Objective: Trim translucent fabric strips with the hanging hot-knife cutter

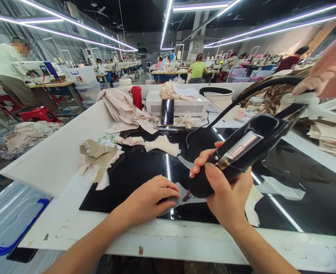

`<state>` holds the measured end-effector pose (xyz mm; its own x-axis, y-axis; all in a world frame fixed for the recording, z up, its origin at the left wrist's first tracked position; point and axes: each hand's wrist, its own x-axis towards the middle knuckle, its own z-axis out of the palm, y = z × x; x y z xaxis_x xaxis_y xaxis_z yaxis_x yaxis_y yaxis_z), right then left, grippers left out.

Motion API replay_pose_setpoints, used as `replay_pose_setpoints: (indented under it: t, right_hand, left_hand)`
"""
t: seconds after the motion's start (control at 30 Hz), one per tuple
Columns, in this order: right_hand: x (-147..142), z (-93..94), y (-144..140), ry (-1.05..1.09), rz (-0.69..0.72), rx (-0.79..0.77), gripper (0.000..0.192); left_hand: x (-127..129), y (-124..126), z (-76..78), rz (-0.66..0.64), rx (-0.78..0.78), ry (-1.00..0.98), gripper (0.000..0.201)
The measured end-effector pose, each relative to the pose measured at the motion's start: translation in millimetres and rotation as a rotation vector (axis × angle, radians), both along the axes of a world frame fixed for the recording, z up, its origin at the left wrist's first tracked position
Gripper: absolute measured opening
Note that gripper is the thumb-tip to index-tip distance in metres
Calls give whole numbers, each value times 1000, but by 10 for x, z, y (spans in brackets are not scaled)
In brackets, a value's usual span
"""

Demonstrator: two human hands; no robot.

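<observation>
My right hand [227,194] is wrapped round a black corded handheld tool [239,146] with a silver panel and a button on it. The tool tilts down to the left, and its narrow metal tip [187,196] meets a thin, sheer piece of fabric [182,190]. On the left part of that piece lies my left hand [152,196], palm down, fingers extended and slightly bent, gripping nothing. Both hands are over a glossy black board [128,167] on the white table. The tool's cord [236,99] arcs behind it.
Cream fabric scraps [162,145] and a tan bundle [99,156] lie on the board's left. Behind stand a white vented box [179,106], a phone [167,112] and a red cup [136,97]. Fabric stacks [330,133] sit right. A blurred skin-toned shape [327,64] is near the cord.
</observation>
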<state>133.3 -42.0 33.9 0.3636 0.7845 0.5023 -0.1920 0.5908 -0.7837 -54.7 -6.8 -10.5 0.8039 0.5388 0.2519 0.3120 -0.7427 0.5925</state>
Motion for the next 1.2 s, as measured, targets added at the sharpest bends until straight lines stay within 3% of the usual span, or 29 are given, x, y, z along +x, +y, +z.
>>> replay_pose_setpoints:
  t: [0.43,0.77,1.2]
  right_hand:
    - [-15,-21,-23,-14,34,27,38]
    - [140,-1,23,-38,-64,-14,40]
    - [-52,-18,-85,20,22,-23,39]
  left_hand:
    - [8,-4,36,4,-25,17,25]
    - [-35,-2,22,-47,-69,32,33]
    - [-32,5,74,-75,-78,47,32]
